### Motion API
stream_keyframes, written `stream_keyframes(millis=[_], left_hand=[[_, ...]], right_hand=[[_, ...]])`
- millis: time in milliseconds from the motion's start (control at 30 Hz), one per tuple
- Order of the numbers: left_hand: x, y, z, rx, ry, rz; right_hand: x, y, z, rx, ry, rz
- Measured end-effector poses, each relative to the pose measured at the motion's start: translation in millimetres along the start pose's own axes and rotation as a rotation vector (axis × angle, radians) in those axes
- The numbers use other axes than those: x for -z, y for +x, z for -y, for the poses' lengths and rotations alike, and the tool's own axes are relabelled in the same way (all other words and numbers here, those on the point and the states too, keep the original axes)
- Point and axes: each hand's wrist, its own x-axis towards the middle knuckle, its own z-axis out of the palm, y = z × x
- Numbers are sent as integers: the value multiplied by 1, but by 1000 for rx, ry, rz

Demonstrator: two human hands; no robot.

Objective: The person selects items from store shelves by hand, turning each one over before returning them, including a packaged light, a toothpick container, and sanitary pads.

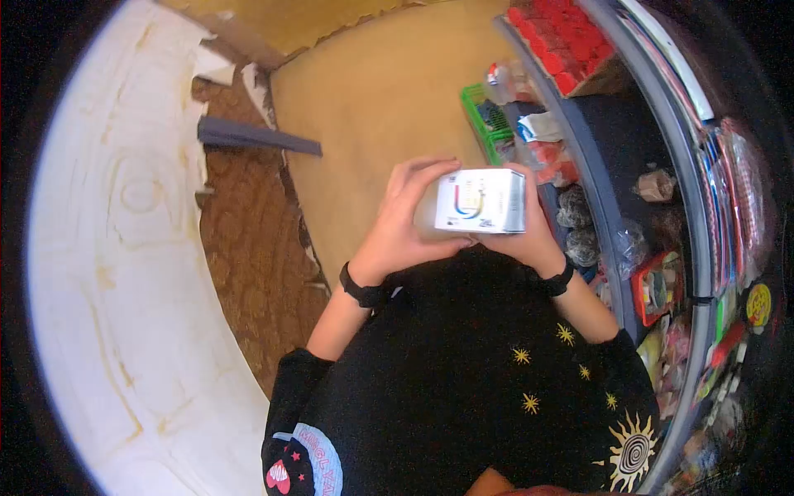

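A small white carton [481, 201] with a coloured logo and printed text is held up in front of my chest by both hands. My left hand [408, 223] wraps its left side, fingers over the top edge. My right hand [529, 236] grips its right side and underside. Each wrist carries a black band. Below is my black shirt [471, 372] with gold stars and a sun print.
A shop counter [616, 178] runs along the right with packets, red-capped items [562, 37] and a green basket [488, 124]. The tan floor [372, 107] lies ahead, a dark bar [256, 136] and a brown patterned strip [248, 248] to the left, beside a white surface [116, 273].
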Motion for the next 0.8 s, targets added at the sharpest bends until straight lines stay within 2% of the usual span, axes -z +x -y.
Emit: stream_keyframes(millis=[67, 167, 200, 267, 300, 367, 400, 500, 567, 600, 667, 700, 767, 800], left_hand=[[-11, 14, 23, 176, -294, 107], [-20, 45, 51, 207, -488, 263], [-21, 60, 60, 184, -513, 310], [-23, 88, 72, -15, -320, 399], [-23, 103, 73, -52, -338, 440], [-18, 128, 72, -106, -335, 484], [-17, 138, 75, -156, -346, 524], [-26, 154, 87, -232, -403, 667], [-40, 160, 95, -138, -588, 702], [-48, 162, 98, -156, -617, 760], [-59, 168, 106, 318, -1079, 899], [-62, 169, 110, 322, -1090, 951], [-73, 174, 114, 302, -998, 1262], [-78, 174, 111, 299, -1004, 1305]], right_hand=[[8, 3, -5, -122, 183, -80], [18, 6, -8, -84, 34, -175], [23, 7, -7, -99, 14, -226], [33, 4, 5, -177, 205, -258], [35, 5, 10, -175, 188, -313], [29, 5, 23, -292, 580, -443], [28, 4, 29, -304, 589, -434], [15, 5, 37, -291, 499, -618], [0, 3, 43, -312, 469, -759], [-9, 1, 44, -307, 450, -836], [-24, -4, 48, -326, 437, -982], [-34, -8, 51, -337, 433, -1032], [-50, -15, 57, -363, 295, -1116], [-58, -19, 63, -414, 326, -1153]])
